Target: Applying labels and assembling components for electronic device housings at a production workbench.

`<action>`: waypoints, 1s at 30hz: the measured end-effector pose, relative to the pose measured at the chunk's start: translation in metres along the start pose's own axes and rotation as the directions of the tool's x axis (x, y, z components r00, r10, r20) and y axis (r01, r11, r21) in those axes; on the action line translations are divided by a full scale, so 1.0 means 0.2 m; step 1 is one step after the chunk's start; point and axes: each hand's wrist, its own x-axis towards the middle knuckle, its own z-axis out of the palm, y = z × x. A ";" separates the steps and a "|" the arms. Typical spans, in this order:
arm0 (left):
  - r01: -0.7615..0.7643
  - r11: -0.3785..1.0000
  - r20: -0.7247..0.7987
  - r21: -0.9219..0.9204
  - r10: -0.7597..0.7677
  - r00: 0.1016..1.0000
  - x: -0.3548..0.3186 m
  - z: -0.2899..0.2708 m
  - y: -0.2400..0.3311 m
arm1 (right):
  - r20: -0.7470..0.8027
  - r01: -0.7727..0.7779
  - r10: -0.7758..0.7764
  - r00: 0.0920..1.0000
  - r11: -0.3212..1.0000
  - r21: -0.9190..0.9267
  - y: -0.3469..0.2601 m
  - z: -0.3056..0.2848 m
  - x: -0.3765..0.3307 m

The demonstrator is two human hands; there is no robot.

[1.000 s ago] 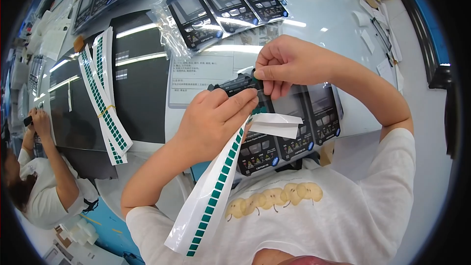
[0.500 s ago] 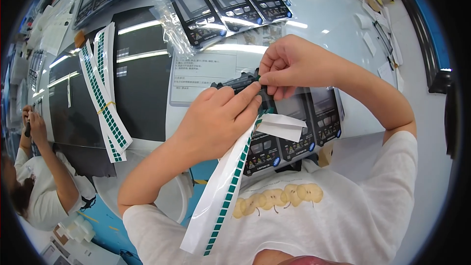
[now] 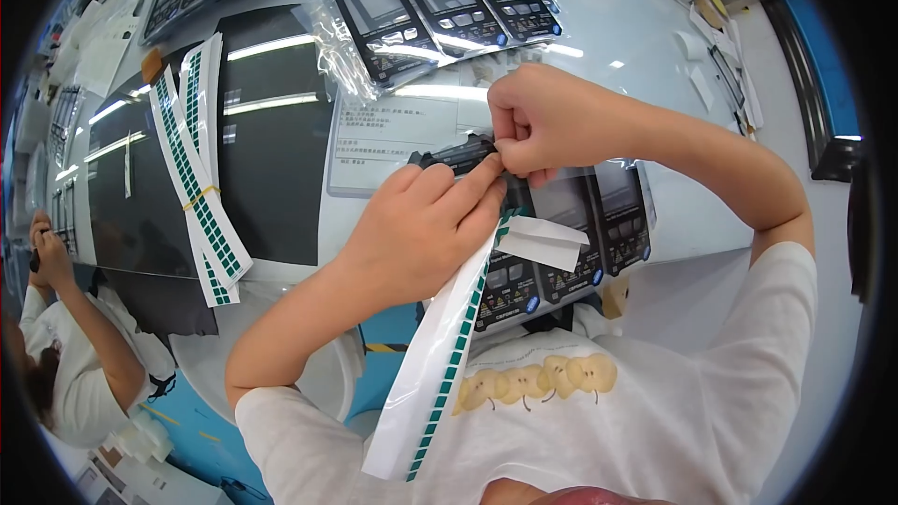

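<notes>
My left hand (image 3: 426, 229) is closed around the upper part of a long white strip with a row of green square stickers (image 3: 444, 379), which slants down across my lap. Its outstretched index fingertip presses at the upper edge of a sheet of black printed panels (image 3: 566, 196). Right beside that fingertip, my right hand (image 3: 538, 126) is pinched; whatever lies between thumb and finger is hidden. A dark notched edge (image 3: 458, 154) shows just beyond my left knuckles. From the strip's top a folded white backing tail (image 3: 547, 241) lies over the panels.
A clear bag of black panels (image 3: 435, 19) lies at the far side. Left of me, a banded bundle of sticker strips (image 3: 201, 168) rests on a black mat (image 3: 267, 201). A printed sheet (image 3: 374, 131) lies ahead. A co-worker's hands (image 3: 51, 257) are at far left.
My right hand has turned and its fingers have curled in tighter, at the same spot on the panel edge. The sticker strip's lower end has swung slightly right.
</notes>
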 end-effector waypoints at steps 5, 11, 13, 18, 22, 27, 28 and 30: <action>-0.004 1.000 0.018 -0.023 0.005 1.000 0.00 0.01 -0.01 | -0.010 0.077 -0.076 0.997 0.990 0.121 0.07 0.00 -0.02; 0.010 0.998 0.049 -0.057 -0.007 0.999 -0.02 0.01 -0.02 | -0.141 0.068 -0.044 0.989 0.982 0.175 0.13 -0.04 -0.19; 0.065 0.995 0.090 -0.081 -0.058 0.994 -0.02 -0.01 -0.02 | -0.291 0.184 -0.261 0.920 0.946 -0.268 0.22 -0.07 -0.32; 0.190 0.956 0.248 -0.223 -0.133 0.960 0.04 -0.11 -0.03 | -0.274 0.302 -0.653 0.706 0.627 -0.718 0.52 0.04 -0.49; 0.221 0.900 0.244 -0.375 -0.134 0.960 0.19 -0.19 -0.06 | -0.272 0.230 -0.652 0.708 0.577 -0.784 0.59 0.12 -0.55; 0.504 0.498 0.413 -0.705 -0.288 0.864 0.37 -0.07 0.05 | -0.327 0.349 -0.557 0.763 0.782 -0.516 0.52 0.04 -0.56; 0.520 0.543 0.449 -0.659 -0.272 0.851 0.39 -0.02 0.04 | -0.305 0.349 -0.497 0.813 0.834 -0.428 0.54 0.01 -0.56; 0.528 0.588 0.487 -0.613 -0.244 0.838 0.41 0.05 0.04 | -0.297 0.258 -0.294 0.909 0.954 -0.155 0.53 -0.05 -0.57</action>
